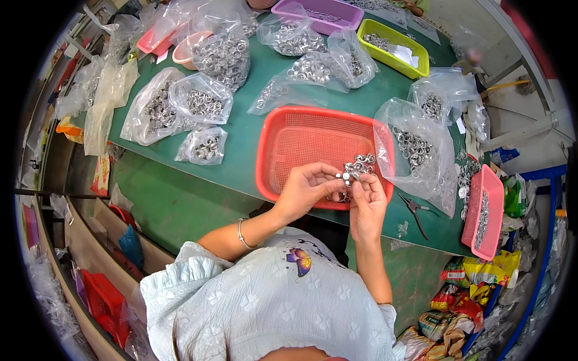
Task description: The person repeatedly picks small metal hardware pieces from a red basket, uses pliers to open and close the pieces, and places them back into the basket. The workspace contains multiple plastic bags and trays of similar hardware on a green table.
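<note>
Pinching metal bits (347, 177) in left hand (309, 188) and right hand (368, 203) over basket (288, 144), probably checking (fiddly!); needs steady turning next.

Bent left fingers (323, 169) near right fingers (376, 186)

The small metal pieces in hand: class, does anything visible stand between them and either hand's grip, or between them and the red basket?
Nothing visible does. The left hand and right hand both touch the small metal pieces, seen over the red basket. Loose rings lie just beyond the hands, blocking neither.
</note>
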{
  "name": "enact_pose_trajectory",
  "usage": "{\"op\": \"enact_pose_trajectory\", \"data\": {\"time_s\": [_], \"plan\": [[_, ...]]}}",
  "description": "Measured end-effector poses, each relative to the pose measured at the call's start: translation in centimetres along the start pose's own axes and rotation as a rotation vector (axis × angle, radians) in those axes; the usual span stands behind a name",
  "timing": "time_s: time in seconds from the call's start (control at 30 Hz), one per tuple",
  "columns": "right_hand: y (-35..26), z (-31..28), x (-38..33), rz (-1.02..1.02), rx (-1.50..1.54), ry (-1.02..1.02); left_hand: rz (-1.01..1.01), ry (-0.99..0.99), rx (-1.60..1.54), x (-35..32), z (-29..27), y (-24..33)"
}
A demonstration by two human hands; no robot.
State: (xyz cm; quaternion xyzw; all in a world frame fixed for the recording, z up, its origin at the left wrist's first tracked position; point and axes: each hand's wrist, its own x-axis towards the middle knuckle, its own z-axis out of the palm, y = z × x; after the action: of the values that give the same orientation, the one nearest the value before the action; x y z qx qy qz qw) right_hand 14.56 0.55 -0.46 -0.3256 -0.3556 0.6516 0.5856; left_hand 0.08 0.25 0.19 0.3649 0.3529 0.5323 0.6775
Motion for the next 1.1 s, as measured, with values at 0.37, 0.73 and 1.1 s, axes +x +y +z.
{"op": "enact_pose_trajectory", "data": {"time_s": [0.37, 0.73, 1.1], "plan": [[-3.3, -4.2, -0.2, -0.036, -0.627, 0.093, -0.081, -0.057, 0.027, -0.1, -0.1, 0.3], [-6.7, -17.2, -2.6, -0.147, -1.944, 0.218, 0.194, -0.068, 0.348, 0.7, -1.1, 0.0], [-6.0, -21.2, -2.6, -0.352, -2.011, 0.085, 0.167, -0.05, 0.169, 0.4, -0.1, 0.3]]}}
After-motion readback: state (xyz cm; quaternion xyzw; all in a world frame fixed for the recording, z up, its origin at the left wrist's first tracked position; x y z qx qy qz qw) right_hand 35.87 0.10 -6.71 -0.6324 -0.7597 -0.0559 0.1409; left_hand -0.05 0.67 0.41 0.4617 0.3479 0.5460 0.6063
